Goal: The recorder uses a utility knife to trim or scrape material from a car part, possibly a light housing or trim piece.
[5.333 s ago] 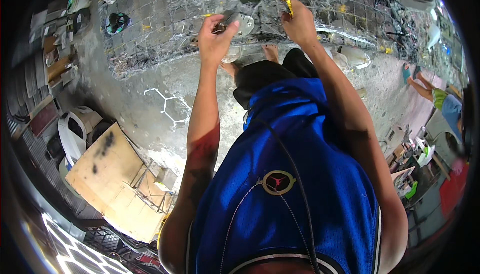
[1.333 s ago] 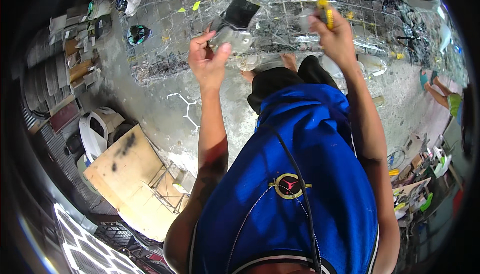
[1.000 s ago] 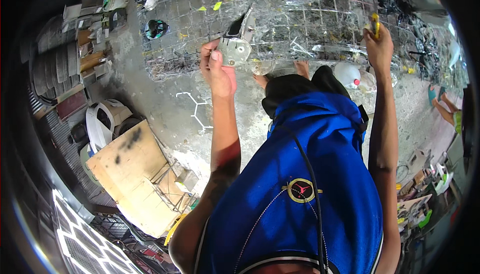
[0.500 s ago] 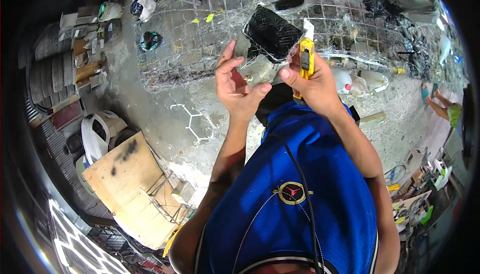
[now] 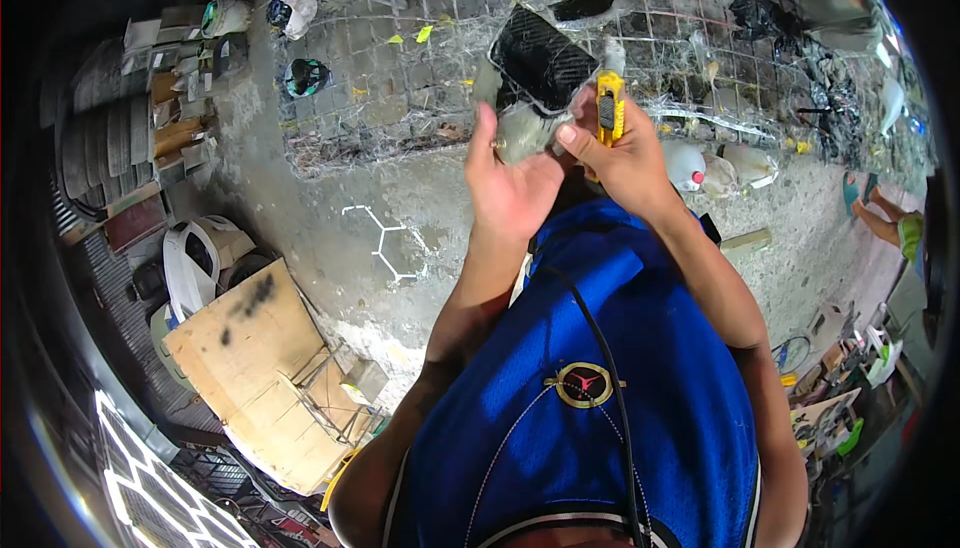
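In the middle of the head view, my left hand [image 5: 515,188] cradles a piece made of a glossy black woven panel [image 5: 540,53] over a translucent, resin-like lower part [image 5: 525,130], with its palm turned up. My right hand [image 5: 625,163] grips a yellow utility knife [image 5: 610,108] upright, and its thumb rests at the lower right of the piece. The blade end stands just right of the black panel. Behind both hands lies a grimy wire grid [image 5: 400,88] strewn with scraps. My left fingertips are partly hidden by the piece.
Plywood board [image 5: 250,368] lies at lower left, stacked sheets [image 5: 100,138] at far left. Plastic containers [image 5: 685,166] and a dark bag [image 5: 760,23] are to the right. Another person's legs [image 5: 880,223] show at the right edge, above piled tools and scraps [image 5: 830,418].
Both hands, apart a second ago, have come together at the piece. Since half a second ago my left hand has shifted right and the knife has dropped slightly.
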Motion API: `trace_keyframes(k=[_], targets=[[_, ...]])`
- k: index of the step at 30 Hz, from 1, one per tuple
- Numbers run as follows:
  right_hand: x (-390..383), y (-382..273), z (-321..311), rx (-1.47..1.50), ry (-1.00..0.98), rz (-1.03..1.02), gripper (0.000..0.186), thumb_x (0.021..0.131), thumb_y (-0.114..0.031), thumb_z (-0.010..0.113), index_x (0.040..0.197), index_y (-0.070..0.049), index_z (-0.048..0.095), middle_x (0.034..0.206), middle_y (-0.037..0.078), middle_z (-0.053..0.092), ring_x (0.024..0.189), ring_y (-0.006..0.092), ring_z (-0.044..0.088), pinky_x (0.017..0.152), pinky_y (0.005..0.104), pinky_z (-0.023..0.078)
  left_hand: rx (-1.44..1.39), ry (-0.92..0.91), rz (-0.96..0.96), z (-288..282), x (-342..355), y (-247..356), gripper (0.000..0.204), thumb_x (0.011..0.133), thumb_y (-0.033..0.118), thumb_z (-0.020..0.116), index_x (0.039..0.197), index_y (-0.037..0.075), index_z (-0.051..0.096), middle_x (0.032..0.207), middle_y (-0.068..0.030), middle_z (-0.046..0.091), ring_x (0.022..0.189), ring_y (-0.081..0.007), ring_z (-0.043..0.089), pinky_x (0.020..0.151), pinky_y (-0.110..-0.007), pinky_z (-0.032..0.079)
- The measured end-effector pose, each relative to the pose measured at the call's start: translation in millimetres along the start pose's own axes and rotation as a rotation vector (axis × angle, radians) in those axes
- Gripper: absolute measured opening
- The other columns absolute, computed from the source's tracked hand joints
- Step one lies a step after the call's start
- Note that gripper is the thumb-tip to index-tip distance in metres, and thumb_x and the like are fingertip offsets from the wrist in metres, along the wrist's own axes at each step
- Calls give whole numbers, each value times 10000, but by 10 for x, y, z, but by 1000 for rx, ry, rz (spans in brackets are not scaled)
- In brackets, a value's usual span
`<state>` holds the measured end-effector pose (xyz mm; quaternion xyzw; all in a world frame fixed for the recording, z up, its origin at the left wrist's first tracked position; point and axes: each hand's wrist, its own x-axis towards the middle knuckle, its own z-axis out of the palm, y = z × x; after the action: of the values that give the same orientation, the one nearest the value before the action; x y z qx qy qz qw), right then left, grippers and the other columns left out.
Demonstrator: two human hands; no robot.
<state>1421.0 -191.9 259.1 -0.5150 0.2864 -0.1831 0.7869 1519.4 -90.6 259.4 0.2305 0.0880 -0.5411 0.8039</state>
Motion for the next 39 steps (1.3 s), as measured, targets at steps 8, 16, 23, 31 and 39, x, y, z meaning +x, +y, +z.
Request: trace_keyframes(k=[8,16,23,31,39], targets=[[-179,-222,-63,-703,188,-525,397,921,-296,611,1177,-3,529,898,156,631,769,322,637,709,357,492,127,15,225,156,-27,137,535,945,392,488,1380,83,449,1373,-116,514,1278,-343,456,1092,-582,287],[-490,-591,150,-584,-134,-233,355,996,-330,453,1134,-12,532,870,187,598,792,381,599,685,426,465,385,-106,588,349,-168,372,567,847,272,585,1383,136,460,1346,-32,548,1285,-270,466,1112,-674,170],[-452,-613,303,-560,-190,-443,337,990,-298,467,1110,12,529,950,201,588,834,400,601,722,448,486,246,-123,635,317,-343,363,560,799,141,573,1347,59,489,1300,-80,566,1200,-242,527,1048,-396,371],[-445,-587,381,-644,-223,-393,303,975,-316,491,1000,-16,516,877,181,602,759,383,623,629,449,508,277,-191,727,264,-386,263,653,730,15,677,1344,29,453,1200,-94,599,1116,-241,568,1017,-415,414],[-435,-526,386,-836,-184,-431,291,904,-301,596,952,-30,502,800,157,609,625,353,634,500,436,505,590,-24,799,202,-416,301,787,624,-96,768,1326,30,435,1121,-62,579,960,-188,575,862,-346,507]])
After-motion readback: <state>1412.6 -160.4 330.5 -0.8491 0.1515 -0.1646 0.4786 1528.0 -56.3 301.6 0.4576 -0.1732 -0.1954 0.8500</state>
